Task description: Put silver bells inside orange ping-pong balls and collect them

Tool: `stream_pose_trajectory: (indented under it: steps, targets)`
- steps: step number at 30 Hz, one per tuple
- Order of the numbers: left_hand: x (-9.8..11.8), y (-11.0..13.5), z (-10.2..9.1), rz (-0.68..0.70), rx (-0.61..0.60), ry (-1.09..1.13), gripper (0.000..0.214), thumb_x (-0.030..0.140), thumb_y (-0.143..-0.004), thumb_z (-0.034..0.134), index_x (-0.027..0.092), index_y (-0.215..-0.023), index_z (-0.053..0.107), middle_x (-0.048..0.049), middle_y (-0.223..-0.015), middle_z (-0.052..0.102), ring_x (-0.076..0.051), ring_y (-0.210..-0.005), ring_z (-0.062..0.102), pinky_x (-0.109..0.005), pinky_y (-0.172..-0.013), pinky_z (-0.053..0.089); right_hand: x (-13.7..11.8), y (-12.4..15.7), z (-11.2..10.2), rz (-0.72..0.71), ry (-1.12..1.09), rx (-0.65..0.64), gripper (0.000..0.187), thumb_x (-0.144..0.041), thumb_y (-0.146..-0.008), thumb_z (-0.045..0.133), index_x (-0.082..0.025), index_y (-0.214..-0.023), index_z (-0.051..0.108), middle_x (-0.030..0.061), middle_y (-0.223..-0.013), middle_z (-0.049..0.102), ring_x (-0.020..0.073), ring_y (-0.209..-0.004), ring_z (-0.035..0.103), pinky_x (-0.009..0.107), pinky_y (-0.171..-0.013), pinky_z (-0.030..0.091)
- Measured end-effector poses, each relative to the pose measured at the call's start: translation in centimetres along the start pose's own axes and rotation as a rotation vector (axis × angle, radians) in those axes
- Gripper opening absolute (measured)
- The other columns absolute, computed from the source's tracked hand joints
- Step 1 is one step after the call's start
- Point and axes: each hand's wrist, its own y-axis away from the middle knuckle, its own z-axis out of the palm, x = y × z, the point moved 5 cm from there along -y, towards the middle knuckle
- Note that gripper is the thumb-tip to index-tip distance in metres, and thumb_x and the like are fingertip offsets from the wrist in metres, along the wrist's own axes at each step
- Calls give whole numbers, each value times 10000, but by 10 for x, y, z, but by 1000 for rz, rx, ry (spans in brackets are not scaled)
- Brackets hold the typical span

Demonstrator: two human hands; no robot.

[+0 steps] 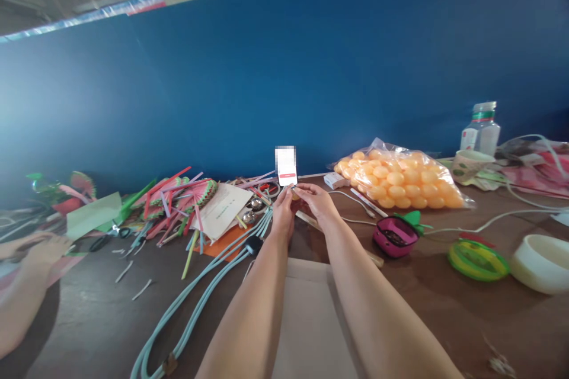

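My left hand [283,211] and my right hand [316,201] meet at the far middle of the brown table [89,320]. The fingers of both pinch together around a small orange thing [294,193] that I cannot make out well. A phone [285,166] stands upright just behind them. Beside my left hand lie light-blue cords [208,290], an orange sheet [222,243] and small metal bells [255,205]. A thin wooden stick [307,220] lies under my right hand.
A bag of orange balls [397,179] sits at right, with a pink case [395,237], a yellow-green ring [478,259], a white bowl [540,262], a paper cup [471,164] and a bottle [482,129]. Coloured straws and paper fans [178,204] pile at left. Another person's hand [42,249] rests far left. Cardboard [311,320] lies under my forearms.
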Motion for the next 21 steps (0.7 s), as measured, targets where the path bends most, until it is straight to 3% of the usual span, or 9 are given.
stream_pose_trajectory:
  steps: [5,15,21]
  targets:
    - [0,0,0,3,13,-7,374,373,-754,719,157,-1058,696,-89,-899,711,-201,-771,670,-339,-744,526,3,-1,1,-4,-17,-15,389,-377,-550,859,-185,-855,711,-10,-677,656,121,-639,599,232,-586,469]
    - [-1,0,-6,4,142,-53,329,390,-745,714,162,-979,680,-54,-811,675,-154,-684,632,-281,-656,499,12,2,1,96,65,52,270,-409,-706,761,-212,-887,724,-12,-688,651,89,-591,562,185,-530,444]
    - [3,-1,-9,40,171,-38,372,384,-723,732,170,-1019,662,-70,-879,685,-182,-764,657,-283,-666,497,13,0,5,57,71,-77,439,-369,-589,835,-227,-988,722,-14,-761,669,100,-634,579,198,-554,445]
